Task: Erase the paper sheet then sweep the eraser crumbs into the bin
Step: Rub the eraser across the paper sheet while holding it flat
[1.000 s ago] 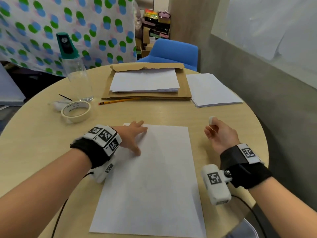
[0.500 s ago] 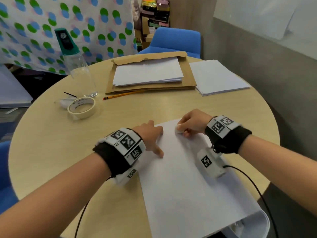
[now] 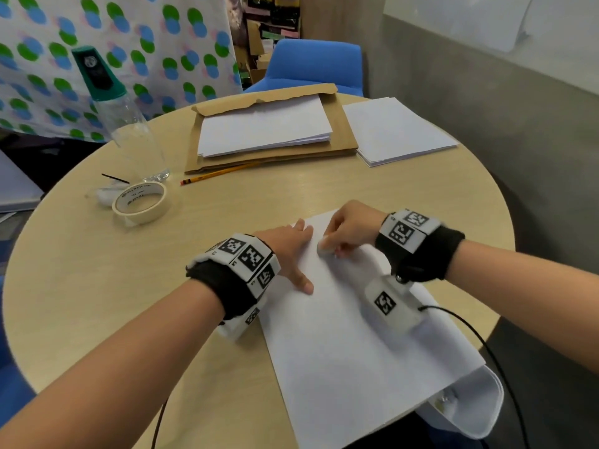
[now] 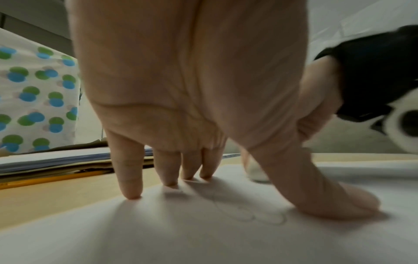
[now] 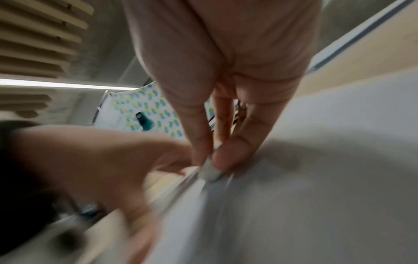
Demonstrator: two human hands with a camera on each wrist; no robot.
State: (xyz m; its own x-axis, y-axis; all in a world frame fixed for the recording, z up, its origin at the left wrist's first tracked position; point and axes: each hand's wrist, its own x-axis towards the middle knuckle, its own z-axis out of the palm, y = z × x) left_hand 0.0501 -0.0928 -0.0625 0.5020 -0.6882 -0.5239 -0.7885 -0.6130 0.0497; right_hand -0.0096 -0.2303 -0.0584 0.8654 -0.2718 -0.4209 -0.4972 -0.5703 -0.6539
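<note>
The left hand (image 3: pixel 288 251) lies flat with spread fingers, pinning the paper sheet (image 3: pixel 356 358) near its far corner so the right hand (image 3: pixel 348 231), pinching the eraser (image 3: pixel 324 246), can rub.

Table: I sit at a round, pale wood-grain table (image 3: pixel 81 286).
Chair: a bright blue upholstered chair (image 3: pixel 319 64) stands across from me at the far edge.
Curtain: to my left hangs a white fabric sheet printed with blue and green dots (image 3: pixel 129 43).
Wall: on my right runs a grey concrete-look wall (image 3: pixel 486 102), with a glossy white panel (image 3: pixel 486 21) above it.
Shelves: behind the chair I see cluttered shelves of coloured boxes (image 3: pixel 269 24).
Ceiling: beige slats (image 5: pixel 38 35) and a long white light strip (image 5: pixel 68 84).
</note>
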